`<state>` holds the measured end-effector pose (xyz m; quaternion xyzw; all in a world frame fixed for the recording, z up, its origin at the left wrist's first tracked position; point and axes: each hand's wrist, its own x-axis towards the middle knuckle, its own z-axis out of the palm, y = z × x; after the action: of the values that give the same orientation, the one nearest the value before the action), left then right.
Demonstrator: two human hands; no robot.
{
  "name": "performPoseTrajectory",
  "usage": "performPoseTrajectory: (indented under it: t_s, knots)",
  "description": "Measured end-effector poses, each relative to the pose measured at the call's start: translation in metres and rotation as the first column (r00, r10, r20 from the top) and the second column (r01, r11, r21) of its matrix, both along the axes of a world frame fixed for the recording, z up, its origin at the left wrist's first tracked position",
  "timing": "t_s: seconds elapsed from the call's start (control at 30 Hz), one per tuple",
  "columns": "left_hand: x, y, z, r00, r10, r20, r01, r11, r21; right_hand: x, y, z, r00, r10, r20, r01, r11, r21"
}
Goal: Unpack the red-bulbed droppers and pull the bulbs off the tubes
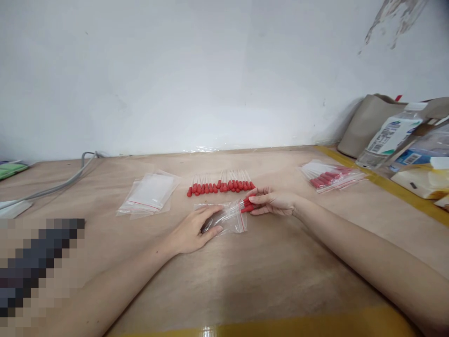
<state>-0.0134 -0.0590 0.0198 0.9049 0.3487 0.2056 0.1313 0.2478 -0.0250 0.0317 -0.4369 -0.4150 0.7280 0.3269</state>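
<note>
A clear zip bag (229,220) with a red seal line lies at the middle of the table, its mouth facing right. My left hand (196,229) grips its left part between thumb and fingers. My right hand (273,201) is closed around the red bulbs of several droppers (247,204), whose thin clear stems reach into the bag's mouth. Just behind my hands, a row of loose red-bulbed droppers (233,186) lies with stems pointing to the wall. Flat zip bags (150,193) are stacked on the left. Filled bags of droppers (329,178) lie on the right.
A plastic bottle (391,133) leans by a grey-beige bag (361,124) at the back right, beside a yellow package (417,180). A grey cable (66,183) runs along the left. Yellow tape (336,325) lines the wooden table's (280,281) front edge. A wall stands behind.
</note>
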Motion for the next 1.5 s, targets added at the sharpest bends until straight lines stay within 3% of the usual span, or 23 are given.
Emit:
performPoseTrajectory:
  t_s: [0.13,0.33,0.47,0.63,0.8,1.03,1.37,1.5]
  knots:
    - [0.0,0.0,0.001,1.0,-0.005,-0.002,0.005,1.0,-0.002,-0.007,-0.005,-0.001,0.991,-0.124,0.053,0.124,0.992,0.004]
    - [0.001,0.0,0.001,1.0,-0.008,-0.001,0.008,1.0,-0.013,-0.021,-0.011,-0.015,0.965,-0.228,0.128,0.188,0.946,0.266]
    - [0.0,0.0,0.0,1.0,-0.013,-0.009,0.013,1.0,-0.006,-0.001,-0.008,-0.005,0.984,-0.169,0.064,0.151,0.963,0.225]
    - [-0.001,0.001,-0.002,1.0,-0.027,-0.002,0.027,1.0,0.009,0.028,-0.008,0.003,0.952,-0.302,0.051,0.283,0.932,0.227]
    - [-0.001,0.003,-0.004,1.0,-0.028,0.004,0.028,0.999,0.021,0.021,-0.018,-0.006,0.939,-0.321,0.122,0.304,0.942,0.142]
    - [-0.001,0.003,-0.002,0.999,-0.045,-0.003,0.045,0.998,0.036,0.005,-0.027,-0.006,0.898,-0.368,0.24,0.315,0.921,0.23]
    - [0.001,0.003,-0.004,0.999,-0.028,0.017,0.027,0.998,0.056,-0.013,-0.037,-0.022,0.958,-0.281,0.055,0.259,0.934,0.245]
    - [-0.003,0.003,-0.004,1.0,-0.013,0.002,0.013,0.999,0.045,0.009,-0.031,-0.01,0.93,-0.359,0.083,0.311,0.885,0.345]
